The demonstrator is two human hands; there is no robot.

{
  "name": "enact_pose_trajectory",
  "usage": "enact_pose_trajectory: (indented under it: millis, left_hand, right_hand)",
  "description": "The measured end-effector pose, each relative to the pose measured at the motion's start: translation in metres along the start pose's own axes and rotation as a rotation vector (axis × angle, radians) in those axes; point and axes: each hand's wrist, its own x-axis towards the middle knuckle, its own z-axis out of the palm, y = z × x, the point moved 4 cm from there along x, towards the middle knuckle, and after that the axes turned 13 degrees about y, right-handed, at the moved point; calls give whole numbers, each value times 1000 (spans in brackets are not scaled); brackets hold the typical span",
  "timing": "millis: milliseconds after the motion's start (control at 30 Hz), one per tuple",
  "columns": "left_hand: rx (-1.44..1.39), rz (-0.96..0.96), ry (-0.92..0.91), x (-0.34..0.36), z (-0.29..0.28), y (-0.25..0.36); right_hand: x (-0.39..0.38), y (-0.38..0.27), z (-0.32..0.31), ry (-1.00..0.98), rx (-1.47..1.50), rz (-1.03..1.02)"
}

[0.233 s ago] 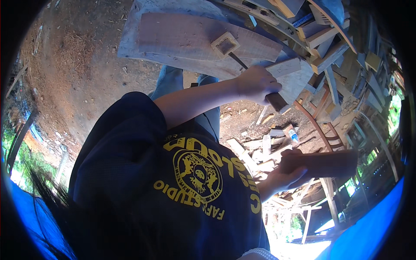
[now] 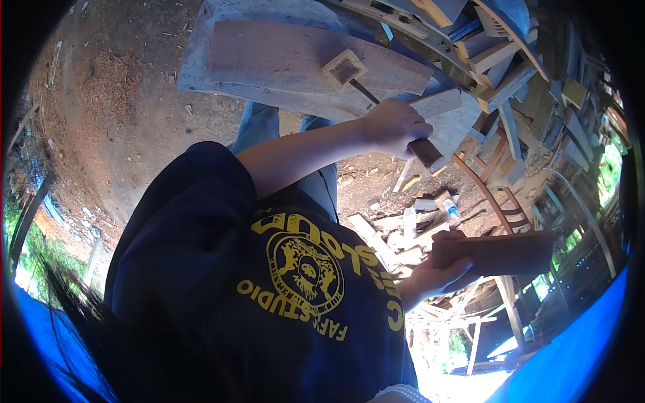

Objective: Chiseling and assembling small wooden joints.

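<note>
My left hand (image 2: 396,127) is closed round a chisel (image 2: 426,153), its dark wooden handle sticking out past the fist. The thin metal blade reaches into a small square wooden piece (image 2: 345,69) with a square hollow. That piece lies on a brown plank (image 2: 269,54) with a curved edge, on a thick pale wood slab (image 2: 208,13). Lower right, apart from the chisel, my right hand (image 2: 440,269) is wrapped about the near end of a dark rectangular wooden block (image 2: 510,254). The chisel's tip is hidden inside the hollow.
A short board (image 2: 437,103) lies on the slab beside my left fist. Stacked timber offcuts (image 2: 504,67) rise at the upper right. On the ground are wood scraps (image 2: 403,235), a plastic bottle (image 2: 450,207) and a reddish curved wooden frame (image 2: 480,185). Wood chips dot the dirt floor (image 2: 121,114).
The slab, the square piece and my left hand with the chisel sit slightly further left in the picture. Both grips are unchanged, and the wooden block has barely moved.
</note>
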Motion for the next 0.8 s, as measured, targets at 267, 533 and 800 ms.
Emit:
enact_pose_trajectory:
  millis: [267,533,800]
  left_hand:
    - [-4,15,10,10,8,-1]
    - [11,26,-4,8,10,-3]
    - [1,15,-27,9,12,-4]
  right_hand:
    - [2,3,-6,-12,-19,1]
    - [2,4,-2,8,-1,-4]
    - [0,4,-4,45,-120,-31]
